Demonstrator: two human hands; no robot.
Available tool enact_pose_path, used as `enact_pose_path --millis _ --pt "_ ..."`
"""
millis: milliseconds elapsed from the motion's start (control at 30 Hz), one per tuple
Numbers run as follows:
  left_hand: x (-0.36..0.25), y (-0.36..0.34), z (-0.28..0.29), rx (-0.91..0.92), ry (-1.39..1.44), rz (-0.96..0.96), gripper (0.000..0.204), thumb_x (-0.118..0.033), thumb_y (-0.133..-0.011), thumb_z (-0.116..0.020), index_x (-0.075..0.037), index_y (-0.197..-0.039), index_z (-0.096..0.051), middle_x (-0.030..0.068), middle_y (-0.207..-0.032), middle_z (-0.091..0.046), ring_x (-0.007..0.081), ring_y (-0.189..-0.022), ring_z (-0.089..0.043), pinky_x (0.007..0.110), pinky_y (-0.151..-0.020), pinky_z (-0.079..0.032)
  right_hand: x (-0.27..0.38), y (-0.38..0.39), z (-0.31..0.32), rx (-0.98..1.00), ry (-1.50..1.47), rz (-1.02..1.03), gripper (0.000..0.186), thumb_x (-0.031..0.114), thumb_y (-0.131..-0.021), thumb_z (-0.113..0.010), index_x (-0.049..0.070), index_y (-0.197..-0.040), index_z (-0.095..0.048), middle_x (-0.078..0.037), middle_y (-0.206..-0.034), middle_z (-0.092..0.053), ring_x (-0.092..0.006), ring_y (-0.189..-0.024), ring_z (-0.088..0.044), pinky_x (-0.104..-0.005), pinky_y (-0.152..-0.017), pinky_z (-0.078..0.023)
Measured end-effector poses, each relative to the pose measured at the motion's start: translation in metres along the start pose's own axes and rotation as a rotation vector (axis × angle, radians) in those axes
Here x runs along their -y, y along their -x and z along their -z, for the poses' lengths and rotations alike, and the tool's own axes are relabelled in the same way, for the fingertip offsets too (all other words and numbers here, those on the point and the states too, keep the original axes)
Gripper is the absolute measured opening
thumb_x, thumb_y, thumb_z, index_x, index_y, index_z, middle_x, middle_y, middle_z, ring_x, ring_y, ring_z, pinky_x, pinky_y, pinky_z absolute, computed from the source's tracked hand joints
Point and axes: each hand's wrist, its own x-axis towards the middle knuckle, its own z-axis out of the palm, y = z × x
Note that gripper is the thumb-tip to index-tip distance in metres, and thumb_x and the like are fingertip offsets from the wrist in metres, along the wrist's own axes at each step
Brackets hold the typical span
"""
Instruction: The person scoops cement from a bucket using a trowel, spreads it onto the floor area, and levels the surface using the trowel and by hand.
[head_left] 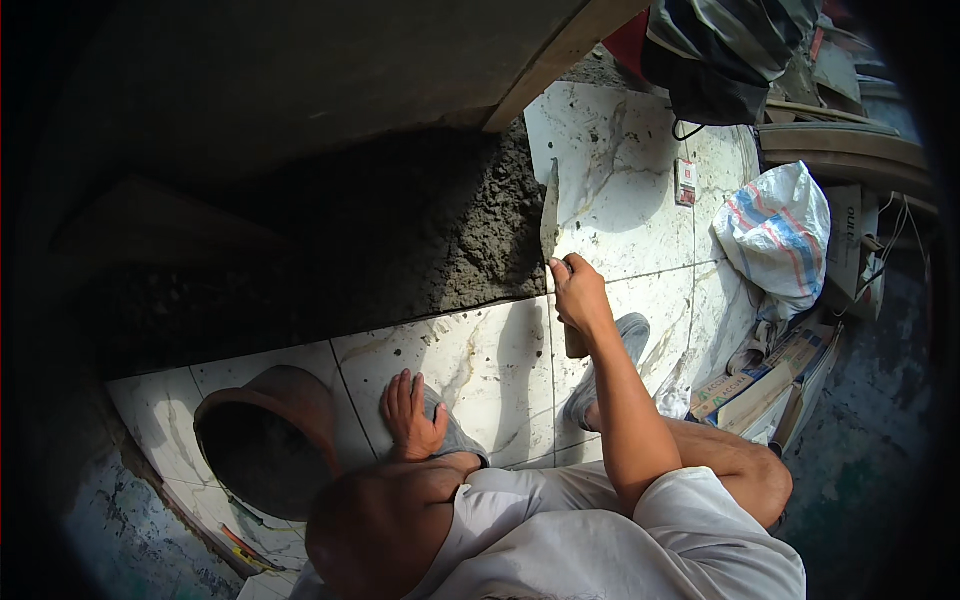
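My right hand (580, 295) grips the handle of a trowel (550, 218); its thin blade points away from me along the edge of a white marbled tile, beside the rough grey mortar (490, 225). The lower end of the handle sticks out below my fist. My left hand (412, 418) rests with fingers stretched out on the laid tile (450, 350) beside my foot, holding nothing. Deep shadow hides most of the mortar bed to the left.
A dark bucket (320, 400) lies tilted at my left. To the right are a small red-and-white pack (685, 182), a white woven sack (780, 235) with coloured stripes and flattened cardboard (765, 375). A wooden board edge (560, 65) and a dark bag (730, 60) stand at the far side.
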Motion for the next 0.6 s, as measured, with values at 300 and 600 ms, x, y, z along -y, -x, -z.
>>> enact_pose_path --millis 300,600 --pt "0.004 0.0 -0.002 -0.002 -0.021 0.003 0.065 -0.031 -0.074 -0.064 -0.003 -0.131 -0.049 0.0208 -0.138 -0.044 0.0396 -0.127 -0.04 0.054 -0.105 -0.029 0.0 0.007 -0.035 0.047 -0.153 0.163 0.037 0.032 -0.096 -0.055 -0.003 -0.109 -0.058 -0.008 -0.064 -0.056 -0.0165 -0.05 -0.055 -0.0326 -0.044 -0.047" --pt "-0.002 -0.002 -0.004 -0.009 -0.013 -0.022 0.066 -0.028 -0.074 -0.065 -0.002 -0.132 -0.049 0.0221 -0.138 -0.044 0.0407 -0.126 -0.04 0.053 -0.105 -0.03 0.03 -0.074 -0.017 0.314 -0.396 -0.078 0.031 0.034 -0.096 -0.057 0.003 -0.102 -0.058 -0.002 -0.058 -0.048 -0.0141 -0.044 -0.048 -0.0307 -0.041 -0.044"
